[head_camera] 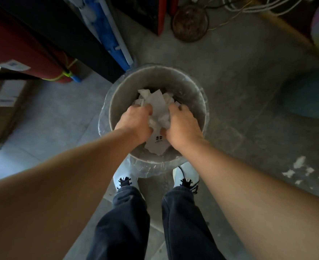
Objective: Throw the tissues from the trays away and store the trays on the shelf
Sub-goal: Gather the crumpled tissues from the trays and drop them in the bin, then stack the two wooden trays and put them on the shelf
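A round grey bin (117,102) lined with a clear plastic bag stands on the floor just ahead of my feet. Crumpled white tissues (159,109) and a paper sheet with a small dark logo fill its mouth. My left hand (136,122) and my right hand (183,126) are both inside the rim, fingers curled around the wad of tissues from either side. No tray is in view.
A red cylinder (23,53) and a black panel lie at the left, with a blue and white object (109,34) beside them. A cardboard box (1,109) sits far left. A round rusty disc (189,22) and cables lie ahead. White scraps (301,169) dot the floor at the right.
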`<state>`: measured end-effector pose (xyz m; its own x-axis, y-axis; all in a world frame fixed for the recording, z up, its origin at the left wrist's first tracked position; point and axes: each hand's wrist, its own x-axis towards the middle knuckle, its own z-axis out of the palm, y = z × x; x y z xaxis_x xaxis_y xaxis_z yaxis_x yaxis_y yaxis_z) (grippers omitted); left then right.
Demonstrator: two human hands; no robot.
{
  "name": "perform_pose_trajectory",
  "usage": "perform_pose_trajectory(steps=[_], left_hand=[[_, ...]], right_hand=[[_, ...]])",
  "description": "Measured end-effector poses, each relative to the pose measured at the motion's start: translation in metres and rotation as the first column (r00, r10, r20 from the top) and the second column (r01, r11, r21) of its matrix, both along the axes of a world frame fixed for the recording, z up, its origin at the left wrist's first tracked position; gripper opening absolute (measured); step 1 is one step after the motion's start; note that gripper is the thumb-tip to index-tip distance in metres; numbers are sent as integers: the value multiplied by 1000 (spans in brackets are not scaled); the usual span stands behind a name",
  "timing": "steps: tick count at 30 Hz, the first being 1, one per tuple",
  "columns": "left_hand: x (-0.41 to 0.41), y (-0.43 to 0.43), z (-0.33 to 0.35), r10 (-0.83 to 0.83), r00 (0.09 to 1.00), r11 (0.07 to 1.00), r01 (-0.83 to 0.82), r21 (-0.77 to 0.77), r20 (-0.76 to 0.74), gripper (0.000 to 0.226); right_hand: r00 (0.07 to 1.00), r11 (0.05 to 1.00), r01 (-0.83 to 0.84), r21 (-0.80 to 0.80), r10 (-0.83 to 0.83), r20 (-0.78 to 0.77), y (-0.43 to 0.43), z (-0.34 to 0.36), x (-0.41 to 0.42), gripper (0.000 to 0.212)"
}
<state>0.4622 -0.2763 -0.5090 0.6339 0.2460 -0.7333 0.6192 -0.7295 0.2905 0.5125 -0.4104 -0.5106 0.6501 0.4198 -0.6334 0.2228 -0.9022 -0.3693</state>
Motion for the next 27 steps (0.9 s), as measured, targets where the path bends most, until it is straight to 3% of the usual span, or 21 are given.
perform_pose_trajectory(steps=[8, 14, 19, 27], left_hand=[[-6, 4, 125, 67, 998, 997, -68, 44, 13, 41], [-19, -13, 322, 97, 985, 991, -108, 79, 140, 32], [-61, -34, 481, 197, 936, 974, -221, 52, 292, 33], [-160, -6, 600, 235, 871, 916, -347, 202, 430, 25]], right_hand=[[985, 985, -167, 31, 165, 54, -9, 132, 9, 55], [939, 949, -315, 28, 307, 157, -23, 331, 3, 38], [922, 961, -272, 51, 245, 299, -31, 487, -23, 27], [846, 897, -431, 95, 365, 387, -7, 585, -96, 19]])
